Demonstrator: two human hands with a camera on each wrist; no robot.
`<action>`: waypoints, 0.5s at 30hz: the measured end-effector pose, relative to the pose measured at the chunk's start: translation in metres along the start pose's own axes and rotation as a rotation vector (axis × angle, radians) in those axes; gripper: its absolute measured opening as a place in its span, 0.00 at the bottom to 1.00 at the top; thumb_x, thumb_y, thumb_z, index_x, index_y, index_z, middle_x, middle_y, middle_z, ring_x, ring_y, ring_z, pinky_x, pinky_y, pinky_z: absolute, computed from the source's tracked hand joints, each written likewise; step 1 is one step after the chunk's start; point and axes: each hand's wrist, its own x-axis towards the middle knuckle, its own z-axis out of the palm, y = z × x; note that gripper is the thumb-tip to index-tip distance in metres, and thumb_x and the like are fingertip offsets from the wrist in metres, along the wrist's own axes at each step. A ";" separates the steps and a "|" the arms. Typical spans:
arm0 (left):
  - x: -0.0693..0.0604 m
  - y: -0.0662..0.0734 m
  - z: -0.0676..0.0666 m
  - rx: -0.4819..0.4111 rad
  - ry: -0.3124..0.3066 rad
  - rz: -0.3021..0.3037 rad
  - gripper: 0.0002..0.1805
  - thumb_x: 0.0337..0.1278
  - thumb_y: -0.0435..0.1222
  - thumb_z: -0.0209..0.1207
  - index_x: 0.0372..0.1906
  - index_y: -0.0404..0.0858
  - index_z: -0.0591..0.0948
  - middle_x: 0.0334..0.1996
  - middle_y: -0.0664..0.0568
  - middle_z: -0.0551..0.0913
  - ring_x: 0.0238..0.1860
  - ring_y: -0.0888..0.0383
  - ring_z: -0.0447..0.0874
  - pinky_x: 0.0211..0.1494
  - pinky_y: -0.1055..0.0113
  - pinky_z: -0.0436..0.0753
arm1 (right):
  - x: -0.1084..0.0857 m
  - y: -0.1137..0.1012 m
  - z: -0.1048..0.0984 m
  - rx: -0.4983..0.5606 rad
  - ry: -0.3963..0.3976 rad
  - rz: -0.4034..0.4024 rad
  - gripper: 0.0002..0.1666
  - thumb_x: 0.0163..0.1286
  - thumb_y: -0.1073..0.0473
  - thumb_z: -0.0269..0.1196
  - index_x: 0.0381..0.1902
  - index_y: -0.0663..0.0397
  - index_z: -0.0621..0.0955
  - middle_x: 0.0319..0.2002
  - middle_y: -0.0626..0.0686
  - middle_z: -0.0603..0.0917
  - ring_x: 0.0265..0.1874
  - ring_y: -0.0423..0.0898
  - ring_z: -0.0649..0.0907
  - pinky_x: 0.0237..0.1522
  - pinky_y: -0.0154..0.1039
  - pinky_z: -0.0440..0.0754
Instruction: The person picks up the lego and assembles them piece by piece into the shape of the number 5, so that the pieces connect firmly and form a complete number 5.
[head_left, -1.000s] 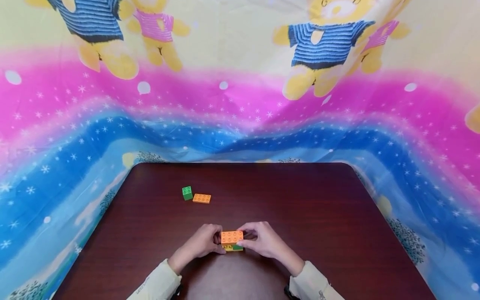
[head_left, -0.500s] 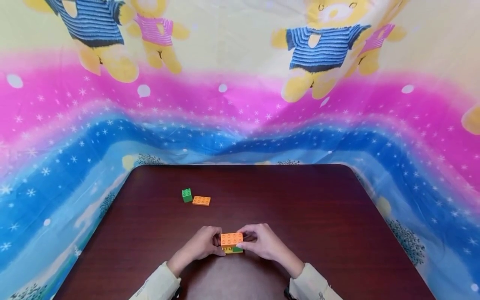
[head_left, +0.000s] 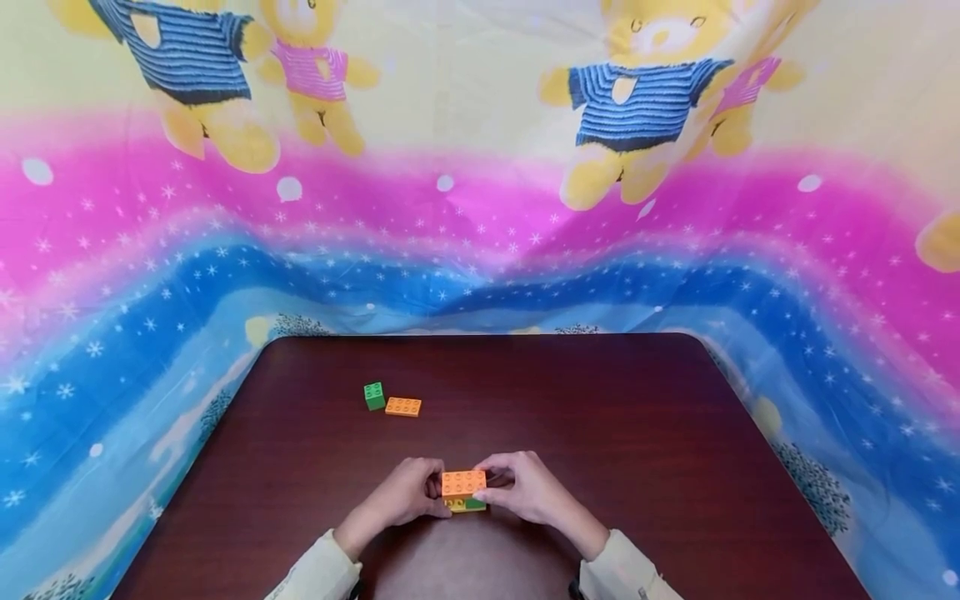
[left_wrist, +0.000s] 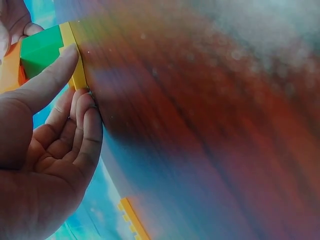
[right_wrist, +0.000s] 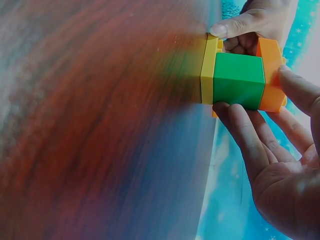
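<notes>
Near the table's front edge, a small stack of building bricks sits between the two hands. At its base is a thin yellow plate (right_wrist: 206, 75), with a green brick (right_wrist: 239, 80) on its right part and an orange brick (head_left: 463, 481) on top. My left hand (head_left: 405, 492) pinches the left end of the yellow plate between thumb and fingers. My right hand (head_left: 525, 487) holds the orange brick, its thumb on the near side; other fingertips lie by the green brick in the right wrist view. Yellow studs show left of the green brick.
Farther back on the brown table (head_left: 637, 433) lie a loose green brick (head_left: 374, 396) and a flat orange plate (head_left: 403, 407), side by side left of the middle. A patterned cloth (head_left: 480, 200) with printed bears hangs behind the table.
The whole head view has shifted slightly, so the table and bricks appear a little lower. Both hands keep their hold on the stack with hardly any visible movement.
</notes>
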 end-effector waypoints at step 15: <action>0.016 -0.020 -0.034 -0.018 0.094 0.146 0.13 0.58 0.37 0.74 0.46 0.44 0.86 0.41 0.55 0.85 0.43 0.58 0.84 0.50 0.58 0.86 | -0.001 0.001 0.000 -0.020 0.003 -0.010 0.16 0.65 0.54 0.76 0.49 0.50 0.89 0.44 0.48 0.91 0.42 0.42 0.89 0.45 0.34 0.86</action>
